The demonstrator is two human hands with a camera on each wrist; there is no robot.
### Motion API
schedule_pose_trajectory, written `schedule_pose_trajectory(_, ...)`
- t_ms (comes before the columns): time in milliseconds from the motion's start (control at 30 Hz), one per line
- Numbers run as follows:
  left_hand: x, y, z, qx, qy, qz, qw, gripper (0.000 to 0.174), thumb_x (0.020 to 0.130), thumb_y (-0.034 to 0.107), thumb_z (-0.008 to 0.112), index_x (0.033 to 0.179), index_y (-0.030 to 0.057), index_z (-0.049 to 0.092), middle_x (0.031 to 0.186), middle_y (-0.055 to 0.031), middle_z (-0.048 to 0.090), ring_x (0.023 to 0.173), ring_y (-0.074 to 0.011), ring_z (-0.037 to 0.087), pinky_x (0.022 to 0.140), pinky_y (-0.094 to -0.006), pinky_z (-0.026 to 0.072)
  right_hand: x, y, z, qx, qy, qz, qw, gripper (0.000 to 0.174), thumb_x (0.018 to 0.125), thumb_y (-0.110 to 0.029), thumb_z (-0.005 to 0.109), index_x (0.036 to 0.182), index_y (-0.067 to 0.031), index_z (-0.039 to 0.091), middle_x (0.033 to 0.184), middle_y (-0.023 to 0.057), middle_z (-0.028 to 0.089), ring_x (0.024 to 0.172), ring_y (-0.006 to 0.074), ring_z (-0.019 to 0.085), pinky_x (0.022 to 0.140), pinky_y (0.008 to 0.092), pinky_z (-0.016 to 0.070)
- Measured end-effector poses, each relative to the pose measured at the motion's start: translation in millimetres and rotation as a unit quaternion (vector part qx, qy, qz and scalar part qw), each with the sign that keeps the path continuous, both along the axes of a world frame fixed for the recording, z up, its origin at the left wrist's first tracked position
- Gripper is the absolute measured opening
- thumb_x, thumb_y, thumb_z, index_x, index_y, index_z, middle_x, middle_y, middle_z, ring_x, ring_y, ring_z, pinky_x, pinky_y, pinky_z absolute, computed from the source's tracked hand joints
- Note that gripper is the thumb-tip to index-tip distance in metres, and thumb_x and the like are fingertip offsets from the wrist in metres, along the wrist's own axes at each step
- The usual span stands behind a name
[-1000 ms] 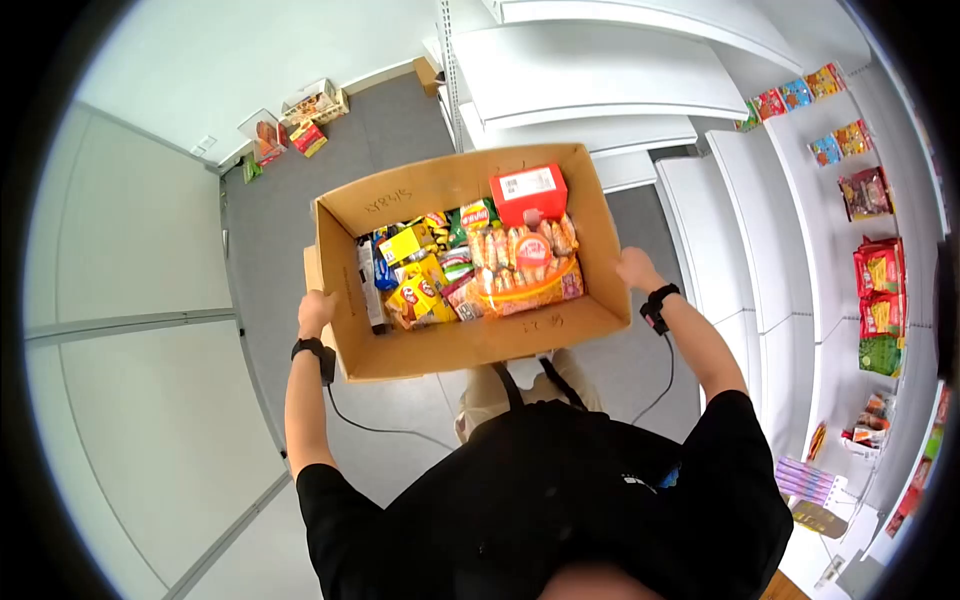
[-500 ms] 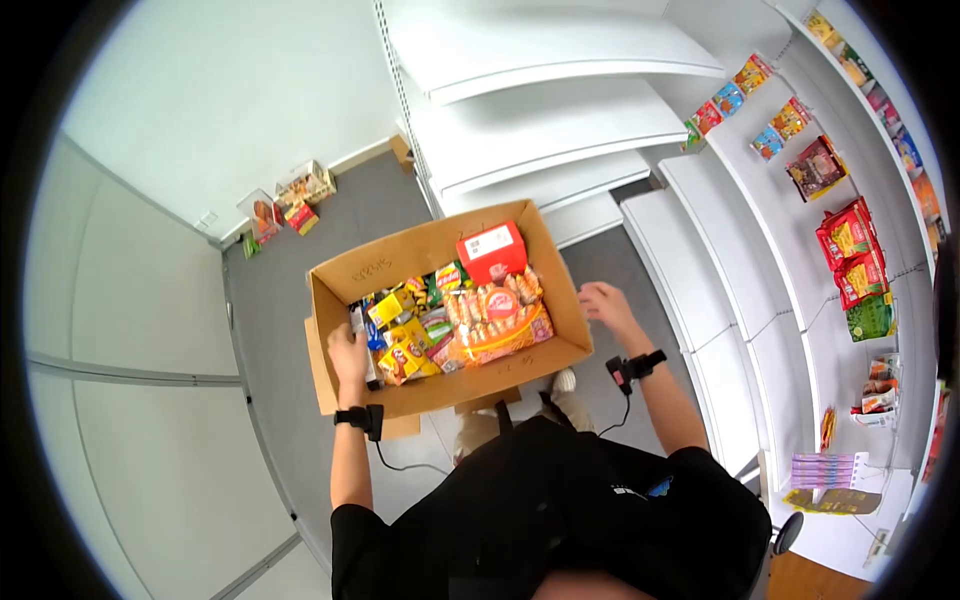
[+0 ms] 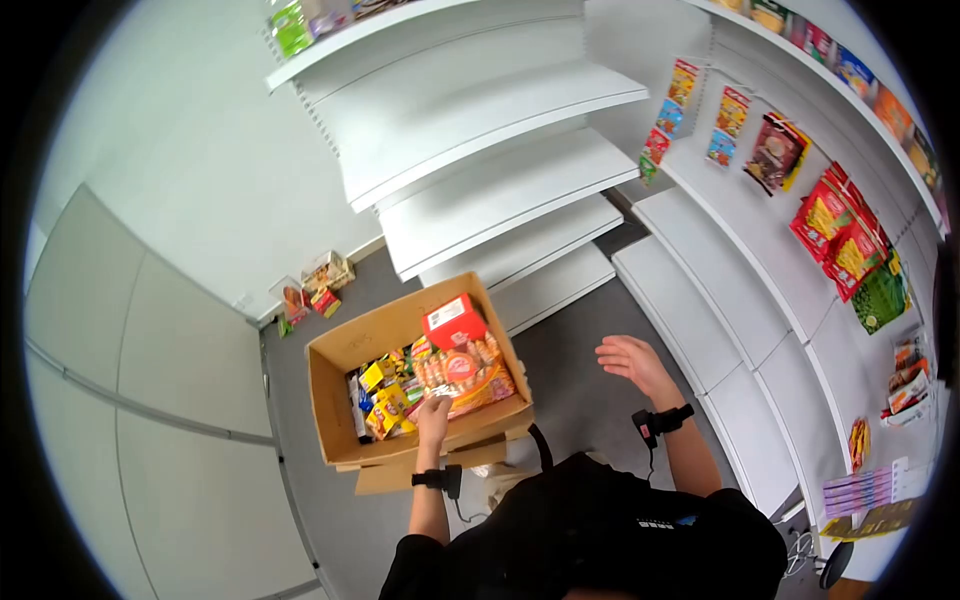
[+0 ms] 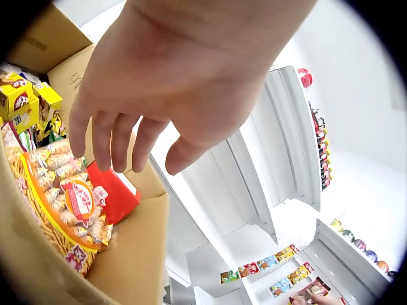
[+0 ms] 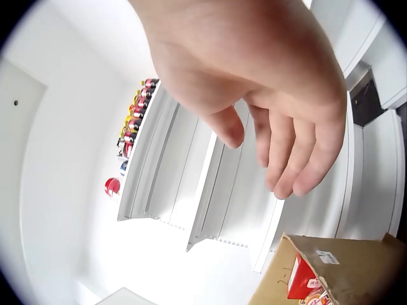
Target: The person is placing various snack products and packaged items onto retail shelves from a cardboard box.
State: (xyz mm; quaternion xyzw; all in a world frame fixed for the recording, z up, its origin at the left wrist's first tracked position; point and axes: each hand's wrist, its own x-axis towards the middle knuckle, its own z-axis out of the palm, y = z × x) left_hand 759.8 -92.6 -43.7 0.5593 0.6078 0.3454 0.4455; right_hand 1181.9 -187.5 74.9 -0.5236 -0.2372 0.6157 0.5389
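Observation:
An open cardboard box (image 3: 375, 328) full of packaged snacks stands low in front of me. Inside it are a large clear-and-orange bag (image 3: 488, 388) of wrapped snacks, a red box (image 3: 458, 325) with a white label, and several yellow packs (image 3: 386, 412). My left hand (image 3: 434, 418) is over the near side of the box, close to the orange bag; in the left wrist view its fingers (image 4: 119, 143) hang loosely with nothing in them. Out to the right of the box, my right hand (image 3: 638, 362) is in the air, fingers extended and holding nothing.
White shelves (image 3: 480, 130) rise beyond the box, and more shelving (image 3: 740, 290) runs along the right. Hanging snack bags (image 3: 845, 235) line that right-hand unit. A few packages (image 3: 325, 285) lie on the floor by the wall. White cabinet panels (image 3: 190, 400) stand at left.
Both hands have let go of the box's sides. The left hand moved right across its near side; the right hand moved away to the right. My view has tilted up toward the shelves.

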Motion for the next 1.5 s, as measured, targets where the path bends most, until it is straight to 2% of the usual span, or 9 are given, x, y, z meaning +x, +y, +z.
schedule_pose_trajectory(400,75.6,-0.7,-4.2,-0.065,0.054,-0.009,0.996,0.031,0.083,0.023,0.06,0.096,-0.004,0.066,0.081,-0.0098,0.067,0.074,-0.017,0.061,0.068,-0.0306,0.0476,102.1,-30.5,-19.8,0.012,0.16,-0.074,0.984,0.038,0.095,-0.027,0.05,0.119,0.0031,0.051,0.116,0.0188,0.059,0.102,0.0265,0.06,0.088,0.0377,0.0493)
schedule_pose_trajectory(700,118.9,98.8,-5.1,-0.122,-0.093,0.019,0.988,0.028,0.086,0.023,0.058,0.096,-0.002,0.065,0.081,-0.0072,0.065,0.069,-0.0138,0.06,0.059,-0.0254,0.0453,123.6,85.5,-34.4,0.041,0.207,-0.029,0.977,0.038,0.096,-0.026,0.046,0.122,0.0017,0.049,0.121,0.0181,0.057,0.107,0.0279,0.057,0.091,0.0392,0.0478)
schedule_pose_trajectory(900,74.6,210.6,-169.6,-0.065,0.038,0.035,0.997,0.051,0.076,0.032,0.069,0.107,-0.0072,0.059,0.088,-0.0189,0.068,0.083,-0.0279,0.066,0.077,-0.0362,0.0499,116.5,156.3,-18.5,0.008,0.116,-0.003,0.993,0.038,0.097,-0.026,0.045,0.124,0.0006,0.047,0.121,0.0177,0.056,0.106,0.0272,0.057,0.092,0.0387,0.0466)
schedule_pose_trajectory(967,92.9,220.3,-97.6,-0.084,0.131,0.088,0.984,0.069,0.07,0.039,0.074,0.117,-0.0071,0.053,0.11,-0.0253,0.061,0.1,-0.0363,0.061,0.086,-0.0396,0.0475,116.9,173.4,-20.7,-0.008,0.102,0.004,0.995,0.038,0.097,-0.026,0.045,0.124,0.0002,0.047,0.121,0.0174,0.056,0.105,0.0267,0.057,0.091,0.0383,0.0466)
schedule_pose_trajectory(1167,84.5,264.8,-122.7,-0.054,0.318,0.0,0.947,0.094,0.065,0.038,0.078,0.14,0.0066,0.031,0.147,-0.0198,0.028,0.124,-0.0444,0.04,0.096,-0.0472,0.0434,105.4,200.9,-29.4,-0.062,0.047,0.094,0.993,0.036,0.097,-0.027,0.046,0.121,-0.0005,0.05,0.119,0.0152,0.058,0.103,0.0238,0.058,0.089,0.0363,0.0473)
schedule_pose_trajectory(1267,95.0,283.5,-113.4,-0.035,0.358,-0.068,0.931,0.1,0.062,0.027,0.081,0.144,0.0195,0.024,0.15,-0.0065,0.027,0.13,-0.0403,0.033,0.101,-0.0487,0.0404,108.3,222.9,-22.2,-0.074,0.008,0.134,0.988,0.035,0.097,-0.027,0.046,0.121,-0.001,0.051,0.119,0.0137,0.058,0.102,0.0222,0.059,0.087,0.0345,0.0477)
schedule_pose_trajectory(1367,101.1,278.8,-110.9,-0.033,0.406,-0.128,0.904,0.103,0.06,0.019,0.082,0.145,0.0173,0.023,0.15,-0.0091,0.027,0.133,-0.0421,0.028,0.106,-0.0484,0.0351,109.3,233.2,-16.3,-0.069,-0.013,0.148,0.986,0.035,0.097,-0.026,0.046,0.122,-0.0013,0.05,0.12,0.014,0.058,0.103,0.0223,0.059,0.088,0.0347,0.0476)
schedule_pose_trajectory(1400,99.2,284.7,-133.8,-0.042,0.42,-0.126,0.898,0.104,0.061,0.022,0.08,0.146,0.0214,0.021,0.153,-0.002,0.02,0.137,-0.0359,0.024,0.105,-0.0589,0.0307,109.1,234.6,-16.1,-0.064,-0.013,0.146,0.987,0.036,0.097,-0.027,0.047,0.122,-0.0013,0.05,0.12,0.0141,0.058,0.103,0.0225,0.059,0.088,0.035,0.0476)
schedule_pose_trajectory(1500,104.4,280.9,-127.1,-0.059,0.46,-0.113,0.879,0.103,0.062,0.017,0.078,0.146,0.0212,0.02,0.151,-0.003,0.024,0.137,-0.0336,0.025,0.105,-0.0626,0.0264,104.1,242.2,-19.9,-0.062,-0.01,0.153,0.986,0.036,0.097,-0.027,0.047,0.122,-0.0014,0.05,0.12,0.0143,0.058,0.104,0.023,0.059,0.089,0.0356,0.0475)
